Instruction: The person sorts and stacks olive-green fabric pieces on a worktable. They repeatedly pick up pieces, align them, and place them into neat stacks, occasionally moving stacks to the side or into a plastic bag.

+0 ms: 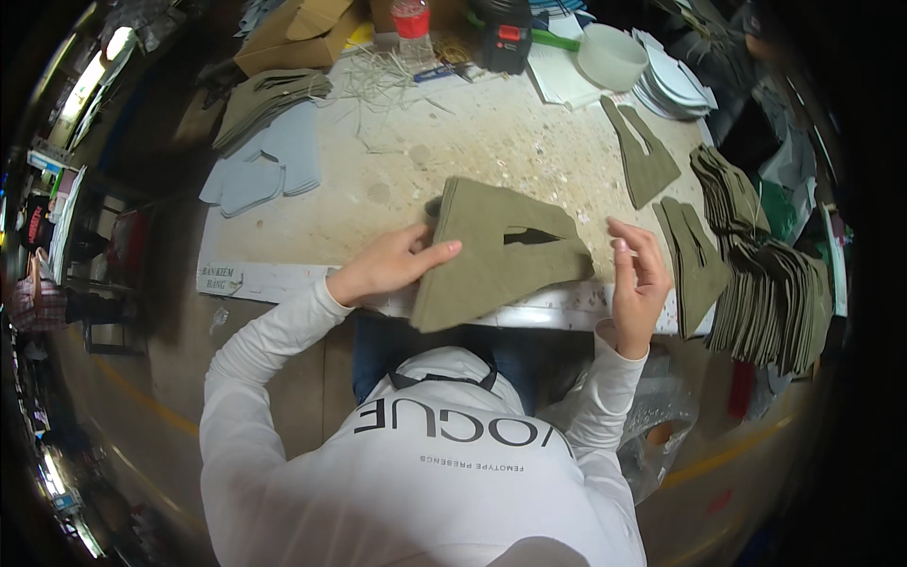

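Observation:
A small sheaf of olive-green cut fabric pieces [482, 227], with a slot through its narrower right part, is held over the table's near edge. My left hand [387, 264] pinches its left edge, thumb on top and the other fingers partly hidden beneath. Just right of the sheaf's narrow end hovers my right hand [640, 283], palm turned inward, fingers loosely bent and apart, with nothing in it. Past that hand lies a similar slotted olive piece [697, 265], and another olive piece [641, 156] rests farther back.
Thick olive stacks [770, 302] crowd the table's right edge. Pale blue-grey pieces [250, 182] and an olive pile [269, 99] lie at left. Along the back are a cardboard box [298, 38], a bottle [413, 28], loose strings [378, 90] and a translucent bowl [612, 57].

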Tool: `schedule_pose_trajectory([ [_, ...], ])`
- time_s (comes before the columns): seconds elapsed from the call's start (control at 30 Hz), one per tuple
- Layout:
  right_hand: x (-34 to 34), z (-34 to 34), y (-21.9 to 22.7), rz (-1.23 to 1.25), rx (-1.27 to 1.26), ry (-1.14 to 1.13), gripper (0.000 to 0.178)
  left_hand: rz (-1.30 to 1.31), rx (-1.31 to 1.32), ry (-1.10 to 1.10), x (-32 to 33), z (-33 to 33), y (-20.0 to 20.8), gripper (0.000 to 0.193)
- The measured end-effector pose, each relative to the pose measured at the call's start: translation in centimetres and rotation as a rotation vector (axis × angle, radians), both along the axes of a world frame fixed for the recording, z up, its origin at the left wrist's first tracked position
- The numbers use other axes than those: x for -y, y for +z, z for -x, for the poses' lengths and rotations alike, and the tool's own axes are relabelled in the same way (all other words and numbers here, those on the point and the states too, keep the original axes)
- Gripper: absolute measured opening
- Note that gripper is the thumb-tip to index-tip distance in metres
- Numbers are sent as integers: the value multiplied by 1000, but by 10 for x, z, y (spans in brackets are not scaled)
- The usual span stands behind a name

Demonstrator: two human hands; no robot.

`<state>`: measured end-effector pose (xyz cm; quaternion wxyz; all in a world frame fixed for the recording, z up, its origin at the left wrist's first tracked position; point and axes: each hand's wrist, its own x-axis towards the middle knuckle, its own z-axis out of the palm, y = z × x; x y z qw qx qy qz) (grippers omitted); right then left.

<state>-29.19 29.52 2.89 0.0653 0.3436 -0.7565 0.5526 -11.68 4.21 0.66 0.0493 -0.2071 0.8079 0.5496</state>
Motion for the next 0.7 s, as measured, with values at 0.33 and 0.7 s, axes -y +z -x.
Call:
schedule_pose_trajectory([
  [0.33, 83, -56, 11, -500, -487, 528, 49, 432, -225, 250, 124, 45, 20, 30],
  [0.7, 78, -51, 7, -462, -325, 578, 49, 723, -337, 346, 177, 165, -9, 24],
])
